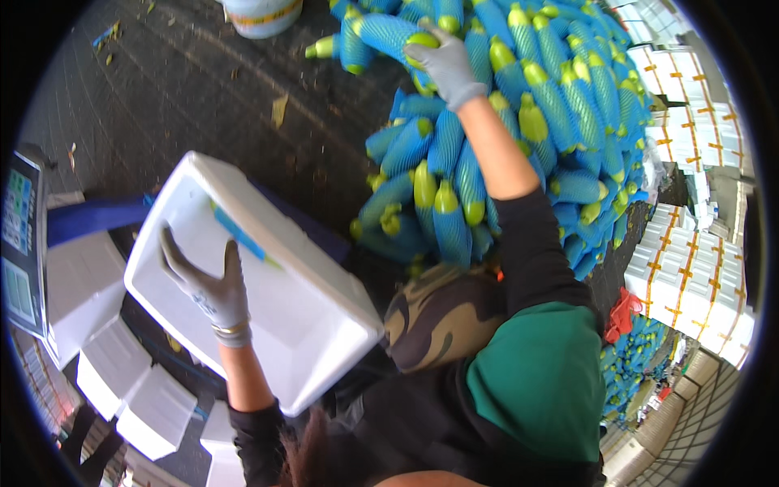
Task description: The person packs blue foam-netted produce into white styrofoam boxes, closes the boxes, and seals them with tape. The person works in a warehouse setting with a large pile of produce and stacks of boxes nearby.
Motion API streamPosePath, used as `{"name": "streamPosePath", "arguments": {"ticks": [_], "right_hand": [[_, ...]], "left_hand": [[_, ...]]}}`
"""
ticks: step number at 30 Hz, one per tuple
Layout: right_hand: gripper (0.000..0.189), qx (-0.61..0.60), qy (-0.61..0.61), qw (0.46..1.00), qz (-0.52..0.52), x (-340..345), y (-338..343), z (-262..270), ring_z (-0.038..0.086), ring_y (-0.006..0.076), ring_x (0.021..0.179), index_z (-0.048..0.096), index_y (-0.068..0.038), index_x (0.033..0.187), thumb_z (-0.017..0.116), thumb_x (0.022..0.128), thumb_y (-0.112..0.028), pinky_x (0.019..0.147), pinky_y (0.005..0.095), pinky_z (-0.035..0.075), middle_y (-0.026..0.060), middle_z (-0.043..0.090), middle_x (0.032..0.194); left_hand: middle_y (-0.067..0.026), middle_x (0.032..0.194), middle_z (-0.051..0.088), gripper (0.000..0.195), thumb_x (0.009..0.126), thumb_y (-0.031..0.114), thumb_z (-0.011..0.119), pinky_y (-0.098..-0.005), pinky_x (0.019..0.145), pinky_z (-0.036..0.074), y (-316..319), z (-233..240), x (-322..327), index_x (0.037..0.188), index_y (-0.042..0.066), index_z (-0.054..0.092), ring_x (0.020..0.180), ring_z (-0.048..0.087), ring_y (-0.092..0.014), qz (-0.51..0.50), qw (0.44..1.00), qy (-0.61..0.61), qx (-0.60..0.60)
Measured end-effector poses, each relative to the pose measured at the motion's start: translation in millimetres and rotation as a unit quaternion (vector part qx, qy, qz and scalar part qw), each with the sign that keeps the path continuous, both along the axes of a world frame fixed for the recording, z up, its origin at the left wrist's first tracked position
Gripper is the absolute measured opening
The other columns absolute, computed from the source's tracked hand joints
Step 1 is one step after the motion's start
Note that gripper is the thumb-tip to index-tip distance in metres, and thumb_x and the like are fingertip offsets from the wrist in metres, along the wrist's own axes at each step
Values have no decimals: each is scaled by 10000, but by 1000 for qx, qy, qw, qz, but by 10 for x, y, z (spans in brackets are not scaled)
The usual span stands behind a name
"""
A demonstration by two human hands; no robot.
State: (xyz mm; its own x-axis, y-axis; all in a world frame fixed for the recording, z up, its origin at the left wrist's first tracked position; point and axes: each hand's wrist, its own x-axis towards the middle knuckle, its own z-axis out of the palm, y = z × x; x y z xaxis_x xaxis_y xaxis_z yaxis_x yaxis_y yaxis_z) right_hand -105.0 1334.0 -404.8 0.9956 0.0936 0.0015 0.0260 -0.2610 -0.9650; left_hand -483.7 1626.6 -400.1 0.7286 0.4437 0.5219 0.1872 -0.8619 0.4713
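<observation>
A white foam box (286, 316) stands open before me, with one green zucchini in a blue net sleeve (238, 231) lying along its far inner wall. Over the box opening is my left hand (210, 286) in a light glove, fingers spread, holding nothing. My right hand (447, 64), in a grey glove, reaches to the big heap of net-sleeved zucchini (560, 103). Its fingers are closed round the end of one zucchini in a blue net (383, 33) at the heap's upper left edge.
A digital scale panel (24, 237) is at the far left, above several white foam boxes (112, 365). A white bucket (261, 15) stands at the top. Stacks of taped white boxes (688, 274) are on the right. Leaf scraps (279, 111) lie on the dark floor.
</observation>
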Motion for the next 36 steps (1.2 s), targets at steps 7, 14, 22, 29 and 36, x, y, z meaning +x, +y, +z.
{"name": "streamPosePath", "arguments": {"ticks": [7, 14, 22, 29, 36], "right_hand": [[838, 82, -191, 760, 616, -1720, 154, 864, 638, 231, 1353, 533, -100, 1599, 885, 840, -140, 1168, 399, 494, 170, 646, 1488], [734, -347, 87, 775, 521, -2115, -104, -509, 628, 383, 1347, 588, -83, 1517, 799, 923, -458, 1144, 460, 496, 225, 637, 1466], [774, -498, -177, 627, 572, -2975, -267, -1797, 611, 396, 1289, 521, 7, 1542, 787, 919, -368, 1085, 461, 498, 241, 632, 1401], [959, -544, -148, 607, 560, -2843, 182, -2450, 599, 359, 1225, 470, 110, 1532, 883, 786, -329, 995, 417, 497, 240, 623, 1343], [593, -412, -100, 771, 475, -2858, -86, -1384, 600, 387, 1174, 663, -99, 1291, 867, 741, -191, 989, 476, 494, 162, 596, 1301]], "left_hand": [[-150, 1327, 726, 806, 810, 420, 946, -447, 988, 610, -240, 1162, 140, 1468, 103, 605, 1201, 722, -370, -176, 941, 138, 253], [-213, 1288, 695, 857, 850, 392, 900, -424, 983, 588, 281, -536, -602, 1470, -54, 512, 1119, 710, -339, 220, 894, 215, -326], [-343, 1335, 552, 1020, 980, 466, 734, -569, 1078, 499, 169, -1944, -382, 1707, 57, 146, 1235, 589, -532, 204, 925, 266, -180], [-388, 1539, 403, 1031, 979, 464, 748, -558, 1166, 442, 259, -1613, -403, 1708, 33, 160, 1380, 511, -545, 176, 899, 284, -284], [-278, 1481, 470, 918, 938, 280, 846, -486, 1164, 468, -172, -768, -952, 1646, -7, 337, 1410, 529, -411, 130, 933, 144, -302]]}}
